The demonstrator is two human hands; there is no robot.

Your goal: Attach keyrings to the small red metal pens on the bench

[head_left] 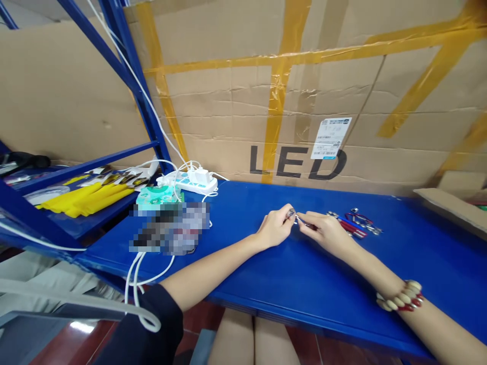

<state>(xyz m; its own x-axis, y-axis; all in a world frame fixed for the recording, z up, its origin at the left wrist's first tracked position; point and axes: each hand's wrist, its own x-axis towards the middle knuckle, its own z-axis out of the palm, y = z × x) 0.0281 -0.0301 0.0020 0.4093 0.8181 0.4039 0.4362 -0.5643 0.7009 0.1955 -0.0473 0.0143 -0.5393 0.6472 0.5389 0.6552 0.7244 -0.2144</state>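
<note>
My left hand (274, 227) and my right hand (324, 230) meet over the middle of the blue table (266, 274), fingers pinched together. Between the fingertips sits a small metal piece (293, 215), gripped from both sides; it is too small to name. Just to the right of my right hand lies a little heap of red and blue cords with metal clips (355, 223). A beaded bracelet (401, 296) circles my right wrist.
A white power strip (192, 181) with a charger and cables lies at the back left, next to a green packet (158, 195). A blurred patch covers something on the table's left. Yellow items (83, 197) lie on the blue shelf. A taped cardboard wall (297, 91) marked LED stands behind.
</note>
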